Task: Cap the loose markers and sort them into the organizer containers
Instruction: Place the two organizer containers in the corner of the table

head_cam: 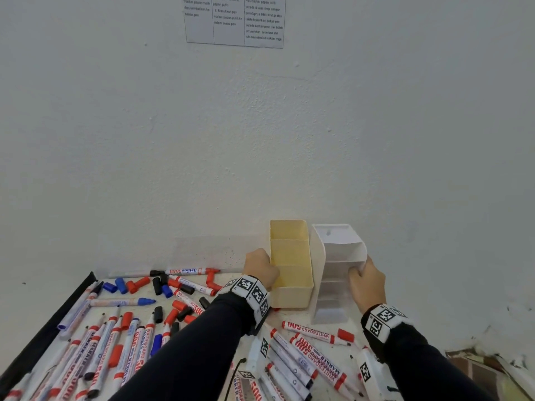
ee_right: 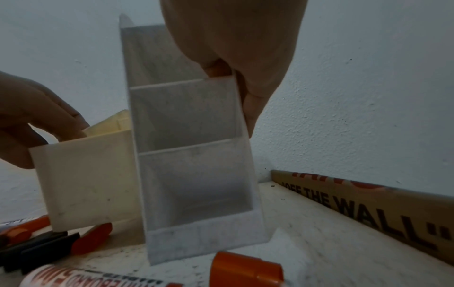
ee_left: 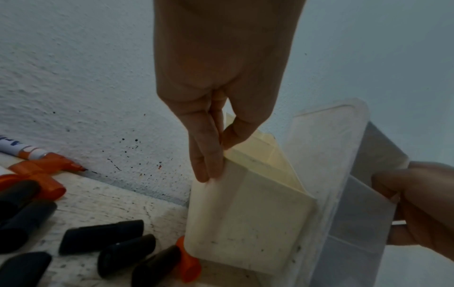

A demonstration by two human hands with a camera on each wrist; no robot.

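Left hand [head_cam: 260,269] pinches the yellow organizer's [head_cam: 292,280] left wall; right hand [head_cam: 366,280] grips the white tiered organizer's [head_cam: 337,247] right side. Both stand touching at the surface's far edge, against the wall [head_cam: 260,125].

Advice: seat both flat, openings up, clear of caps.

Loose markers [head_cam: 315,328] and caps [head_cam: 157,314] litter the near surface [head_cam: 341,328].
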